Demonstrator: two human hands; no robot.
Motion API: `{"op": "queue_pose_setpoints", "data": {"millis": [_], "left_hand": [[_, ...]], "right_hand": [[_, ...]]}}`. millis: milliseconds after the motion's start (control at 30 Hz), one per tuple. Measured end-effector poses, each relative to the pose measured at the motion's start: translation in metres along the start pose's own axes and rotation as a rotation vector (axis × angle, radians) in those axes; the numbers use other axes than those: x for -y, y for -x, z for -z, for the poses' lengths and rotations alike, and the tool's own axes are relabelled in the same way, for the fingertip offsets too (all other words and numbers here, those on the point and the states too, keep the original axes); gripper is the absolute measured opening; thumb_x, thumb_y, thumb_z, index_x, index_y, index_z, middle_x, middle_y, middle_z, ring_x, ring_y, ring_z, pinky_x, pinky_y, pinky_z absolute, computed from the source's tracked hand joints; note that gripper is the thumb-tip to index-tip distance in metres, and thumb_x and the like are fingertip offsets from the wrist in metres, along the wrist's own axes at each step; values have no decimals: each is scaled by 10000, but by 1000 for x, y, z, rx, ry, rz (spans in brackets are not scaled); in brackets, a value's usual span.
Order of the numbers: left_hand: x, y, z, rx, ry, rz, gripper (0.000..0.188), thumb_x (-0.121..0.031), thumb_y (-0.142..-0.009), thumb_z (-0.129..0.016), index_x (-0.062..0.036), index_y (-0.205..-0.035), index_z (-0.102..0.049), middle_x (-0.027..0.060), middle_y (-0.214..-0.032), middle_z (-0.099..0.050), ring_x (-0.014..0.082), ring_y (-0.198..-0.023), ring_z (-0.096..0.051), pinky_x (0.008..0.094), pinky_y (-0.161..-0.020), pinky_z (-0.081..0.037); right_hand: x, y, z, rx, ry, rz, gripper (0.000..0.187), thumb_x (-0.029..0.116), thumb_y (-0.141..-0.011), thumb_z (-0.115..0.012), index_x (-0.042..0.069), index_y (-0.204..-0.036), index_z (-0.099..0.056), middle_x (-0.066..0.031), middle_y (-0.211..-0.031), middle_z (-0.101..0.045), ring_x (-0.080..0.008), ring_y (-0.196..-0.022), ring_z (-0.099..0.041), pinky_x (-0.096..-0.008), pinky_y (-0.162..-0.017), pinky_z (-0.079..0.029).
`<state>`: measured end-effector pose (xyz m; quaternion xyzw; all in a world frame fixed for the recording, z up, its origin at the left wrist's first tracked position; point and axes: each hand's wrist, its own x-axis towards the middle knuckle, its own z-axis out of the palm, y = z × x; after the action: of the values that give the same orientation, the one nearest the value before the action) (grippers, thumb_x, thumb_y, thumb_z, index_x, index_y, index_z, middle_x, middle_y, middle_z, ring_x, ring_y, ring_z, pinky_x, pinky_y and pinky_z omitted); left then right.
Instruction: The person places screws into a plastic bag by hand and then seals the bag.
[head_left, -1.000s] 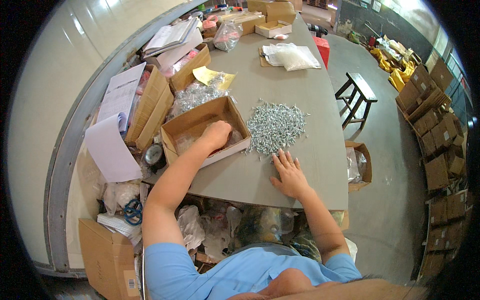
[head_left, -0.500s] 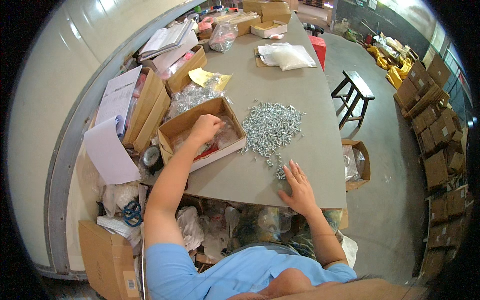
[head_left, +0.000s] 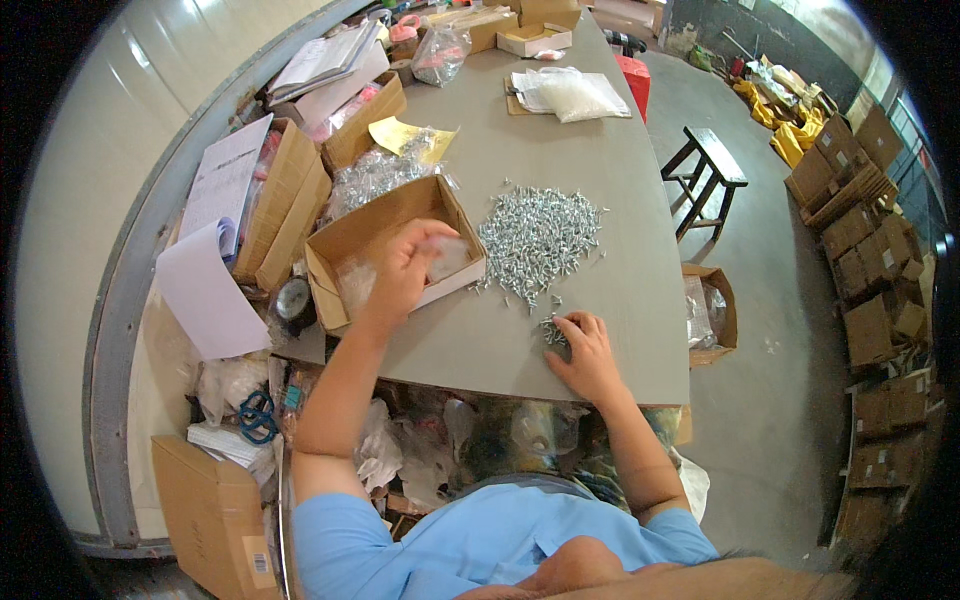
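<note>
Clear bag in left hand above carton; right hand at small fastener cluster.
Left hand (head_left: 405,262) pinches the clear bag (head_left: 448,260) over the open carton (head_left: 375,226); right hand (head_left: 590,360) curls at the fastener cluster (head_left: 551,330), grip unclear, near the front edge of the bench (head_left: 640,300). Fastener pile (head_left: 540,240) lies beyond; open bench to its right. Versus 0.5 s ago: left hand raised with bag, right fingers curled, previously extended.

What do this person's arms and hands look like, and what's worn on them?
Short, plain light blue sleeves end above bare forearms. The left hand and right hand wear no gloves, and nothing shows around either wrist. Any rings are too small to tell.
</note>
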<state>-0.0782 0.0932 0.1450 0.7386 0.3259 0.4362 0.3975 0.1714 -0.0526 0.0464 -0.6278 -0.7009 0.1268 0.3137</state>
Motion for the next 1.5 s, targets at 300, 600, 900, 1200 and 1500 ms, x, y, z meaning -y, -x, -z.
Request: {"op": "queue_pose_setpoints", "data": {"millis": [300, 600, 900, 1200, 1500], "left_hand": [[-7, 111, -52, 93, 943, 514, 119, -43, -924, -526, -44, -999, -618, 29, -926, -519, 105, -694, -480, 230, -655, -426], [-1, 168, -81, 62, 646, 713, 94, -76, -865, -643, 14, -885, -657, 27, -725, -589, 95, -628, -519, 228, -573, -423], [4, 196, -83, 179, 595, 624, 197, -51, -792, -727, -34, -667, -576, 29, -701, -575, 93, -663, -548, 251, -612, -462], [77, 248, -126, 638, 219, 822, 245, -205, -775, -762, -15, -840, -622, 89, -890, -659, 132, -836, -591, 288, -727, -487], [78, 240, -185, 601, 205, 644, 316, -220, -740, -775, -28, -953, -645, 80, -871, -653, 141, -808, -570, 316, -721, -464]], "right_hand": [[1, 19, 23, 67, -215, -135, 481, 96, -704, -710, 44, -1157, -557, -170, -1157, -519, -355, -1113, -477, -410, -950, -415], [1, 12, 19, 26, -144, -75, 358, 52, -718, -641, 32, -1068, -565, -174, -1108, -532, -367, -1063, -496, -412, -914, -430], [-5, 15, 11, 3, -84, -39, 274, 52, -713, -631, 19, -977, -566, -180, -1039, -539, -367, -1007, -505, -422, -881, -438], [2, 27, 18, -9, 3, -62, 224, 69, -728, -636, 33, -940, -573, -166, -977, -553, -361, -935, -541, -421, -813, -466], [21, 38, 38, 394, -172, -67, 225, 96, -742, -681, 45, -953, -620, -137, -951, -579, -297, -806, -595, -372, -680, -497]]}}
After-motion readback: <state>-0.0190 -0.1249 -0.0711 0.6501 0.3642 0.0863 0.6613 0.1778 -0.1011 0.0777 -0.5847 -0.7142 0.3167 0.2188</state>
